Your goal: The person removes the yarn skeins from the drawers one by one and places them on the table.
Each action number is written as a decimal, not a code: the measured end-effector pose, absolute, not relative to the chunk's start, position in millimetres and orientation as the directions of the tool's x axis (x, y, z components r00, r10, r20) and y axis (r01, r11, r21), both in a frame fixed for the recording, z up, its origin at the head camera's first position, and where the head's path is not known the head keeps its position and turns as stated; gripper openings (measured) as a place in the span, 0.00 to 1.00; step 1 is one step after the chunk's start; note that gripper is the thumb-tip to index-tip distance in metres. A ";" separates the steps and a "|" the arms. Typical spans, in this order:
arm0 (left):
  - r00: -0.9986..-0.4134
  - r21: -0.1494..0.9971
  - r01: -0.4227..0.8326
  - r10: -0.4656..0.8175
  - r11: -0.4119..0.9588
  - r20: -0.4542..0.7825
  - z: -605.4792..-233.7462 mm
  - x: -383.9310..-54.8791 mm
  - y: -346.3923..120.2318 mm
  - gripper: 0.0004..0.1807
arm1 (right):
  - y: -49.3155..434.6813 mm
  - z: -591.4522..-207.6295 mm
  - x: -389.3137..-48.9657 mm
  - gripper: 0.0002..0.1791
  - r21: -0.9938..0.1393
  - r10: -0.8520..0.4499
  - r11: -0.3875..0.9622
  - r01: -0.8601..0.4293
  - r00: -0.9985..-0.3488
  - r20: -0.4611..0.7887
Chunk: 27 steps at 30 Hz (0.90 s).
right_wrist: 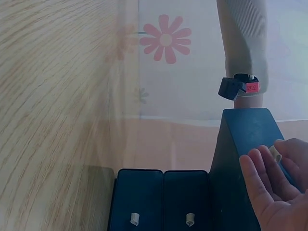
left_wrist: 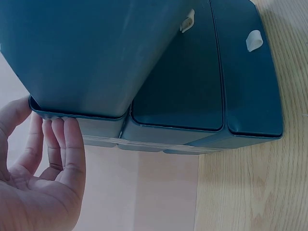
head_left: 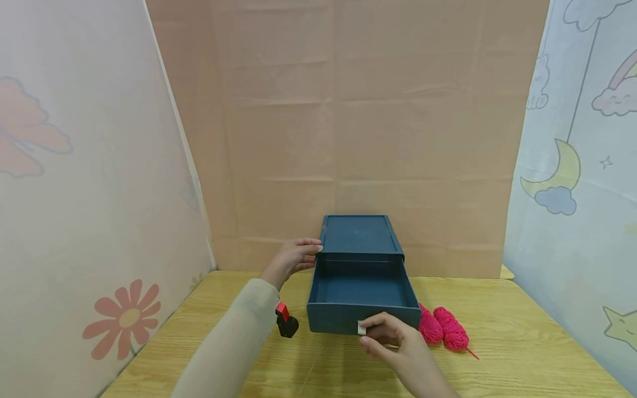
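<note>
A dark blue drawer cabinet stands against the back, its top drawer pulled far out toward me. My right hand pinches the small whitish pull tab on that drawer's front between thumb and fingers. Against the cabinet's upper left side rests my left hand, its fingers fairly straight at the front edge and the thumb near the top corner. Below, the middle drawer and the bottom drawer are pushed in, each with its own whitish tab.
Two skeins of bright pink yarn lie on the wooden table at the cabinet's right, one partly hidden by the drawer. A brown sheet hangs behind, with patterned sheets at both sides. A small black-and-red camera sits at the left wrist.
</note>
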State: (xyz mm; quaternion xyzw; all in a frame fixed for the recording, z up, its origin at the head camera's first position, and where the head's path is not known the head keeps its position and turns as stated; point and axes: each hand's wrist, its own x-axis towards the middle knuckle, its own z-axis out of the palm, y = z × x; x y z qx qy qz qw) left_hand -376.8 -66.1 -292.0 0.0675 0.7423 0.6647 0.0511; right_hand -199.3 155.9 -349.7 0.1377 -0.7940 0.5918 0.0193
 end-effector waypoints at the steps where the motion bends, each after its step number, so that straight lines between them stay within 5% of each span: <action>1: -0.986 0.994 0.029 0.167 0.105 0.011 -292.3 -377.7 -66.0 0.13 | 155.7 -349.9 -199.8 0.20 -0.935 -0.194 0.262 -0.241 -0.962 0.194; 27: -0.985 0.995 0.032 0.174 0.097 0.014 -298.2 -389.6 -63.4 0.14 | 155.2 -351.8 -212.8 0.18 -0.935 -0.166 0.243 -0.259 -0.961 0.223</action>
